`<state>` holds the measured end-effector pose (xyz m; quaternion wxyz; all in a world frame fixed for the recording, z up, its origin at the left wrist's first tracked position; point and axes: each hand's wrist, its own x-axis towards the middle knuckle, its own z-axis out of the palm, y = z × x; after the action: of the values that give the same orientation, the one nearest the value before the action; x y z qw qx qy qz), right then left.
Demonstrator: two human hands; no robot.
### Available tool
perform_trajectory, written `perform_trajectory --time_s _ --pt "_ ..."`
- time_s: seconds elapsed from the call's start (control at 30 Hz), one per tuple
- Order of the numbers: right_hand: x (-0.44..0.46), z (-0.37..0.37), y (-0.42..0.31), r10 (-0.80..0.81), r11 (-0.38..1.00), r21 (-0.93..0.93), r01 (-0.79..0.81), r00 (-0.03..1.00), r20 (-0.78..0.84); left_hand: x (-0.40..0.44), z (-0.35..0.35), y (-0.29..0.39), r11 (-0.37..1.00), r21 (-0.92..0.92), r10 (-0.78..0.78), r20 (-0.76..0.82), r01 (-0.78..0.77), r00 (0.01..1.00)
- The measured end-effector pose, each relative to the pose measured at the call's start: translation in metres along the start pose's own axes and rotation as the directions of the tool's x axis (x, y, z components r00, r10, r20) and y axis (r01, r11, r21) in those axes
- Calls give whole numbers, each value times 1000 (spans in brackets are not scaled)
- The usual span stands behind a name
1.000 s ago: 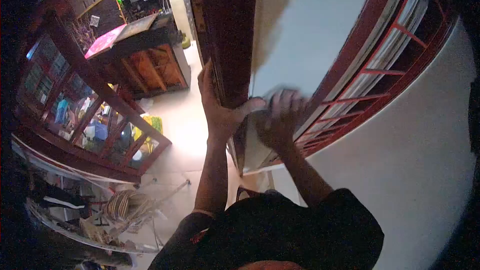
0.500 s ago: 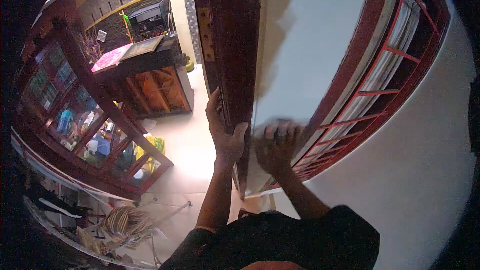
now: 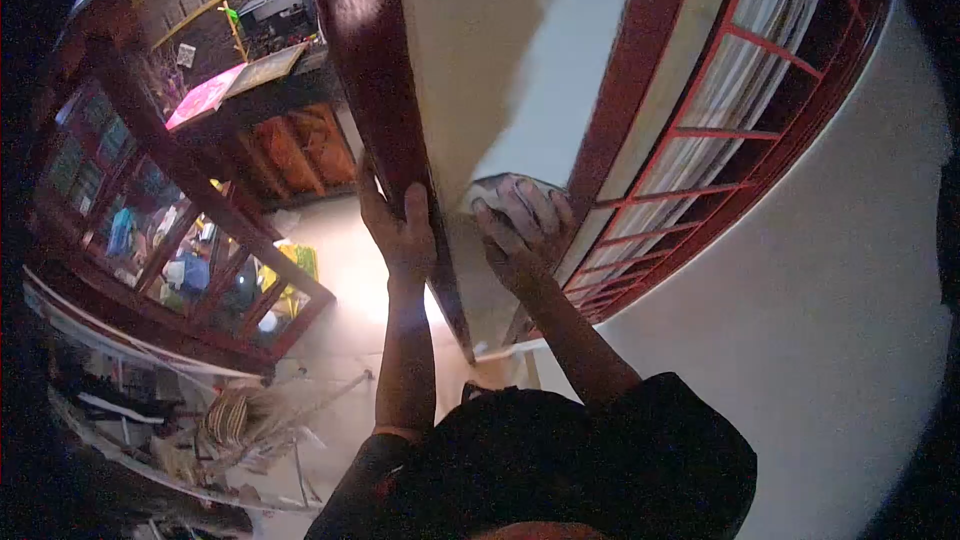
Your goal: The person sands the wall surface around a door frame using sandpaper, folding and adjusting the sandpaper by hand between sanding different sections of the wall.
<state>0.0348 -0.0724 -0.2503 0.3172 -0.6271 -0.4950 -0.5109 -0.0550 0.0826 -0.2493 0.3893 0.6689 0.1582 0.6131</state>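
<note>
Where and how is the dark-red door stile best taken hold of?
Probably midway along the dark-red door stile, coming from the side facing the glass-paned cabinet: fingers behind the outer edge, thumb on the near face, much as the left hand sits. The stile is long and narrow with an exposed edge; the adjoining flat panel offers little to wrap around.

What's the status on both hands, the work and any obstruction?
Left hand on dark red wooden frame. Right hand at flat pale panel, anything under fingers unclear. Red-barred window close beside right hand.
</note>
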Motion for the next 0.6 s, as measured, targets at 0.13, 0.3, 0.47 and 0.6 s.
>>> perform_trajectory --time_s 0.13,0.3,0.47,0.6 --pt "-11 9 14 -40 995 93 37 999 22 -17 26 26 991 -28 126 -180 -133 976" --pt "-30 22 17 -29 997 78 19 992 126 -23 32 42 948 309 165 -288 -72 943" --pt "-26 24 13 -30 993 118 16 992 119 -37 37 40 998 51 41 -423 -22 905" --pt "-20 19 12 -46 989 138 43 999 17 -39 40 34 998 26 64 -440 -59 895"
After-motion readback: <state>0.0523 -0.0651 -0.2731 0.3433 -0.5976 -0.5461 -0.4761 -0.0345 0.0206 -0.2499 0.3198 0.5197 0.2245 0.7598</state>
